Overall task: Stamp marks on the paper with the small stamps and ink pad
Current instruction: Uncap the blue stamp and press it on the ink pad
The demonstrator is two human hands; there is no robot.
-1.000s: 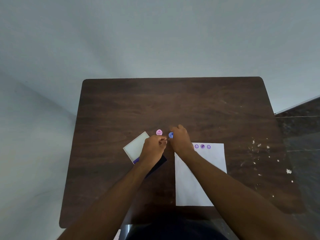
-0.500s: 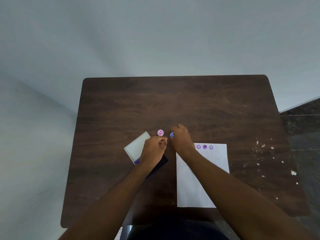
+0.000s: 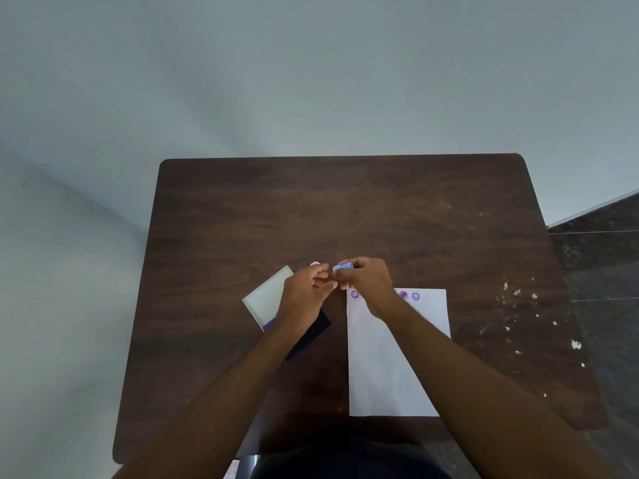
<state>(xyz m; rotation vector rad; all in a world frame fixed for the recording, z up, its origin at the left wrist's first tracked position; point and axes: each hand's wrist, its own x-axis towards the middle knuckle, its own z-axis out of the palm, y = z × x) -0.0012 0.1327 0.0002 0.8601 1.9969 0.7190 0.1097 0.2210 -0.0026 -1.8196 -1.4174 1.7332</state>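
A white sheet of paper (image 3: 390,368) lies on the dark wooden table (image 3: 339,209), with purple round stamp marks (image 3: 354,294) along its top edge. My right hand (image 3: 370,285) holds a small blue stamp (image 3: 343,267) lifted just past the paper's top left corner. My left hand (image 3: 304,295) is right beside it, fingertips almost touching the right hand's, over the open ink pad. The pad's white lid (image 3: 268,299) and dark base (image 3: 309,335) stick out from under that hand. A pink stamp (image 3: 314,264) peeks out behind my left fingers.
White paint flecks (image 3: 518,295) dot the table's right side. A dark tiled floor (image 3: 601,271) lies to the right, a pale wall behind. A printed sheet's corner (image 3: 232,471) shows at the near table edge.
My right hand has lifted the blue stamp off the table and shifted right, uncovering a stamp mark at the paper's top left. My left hand stays over the ink pad.
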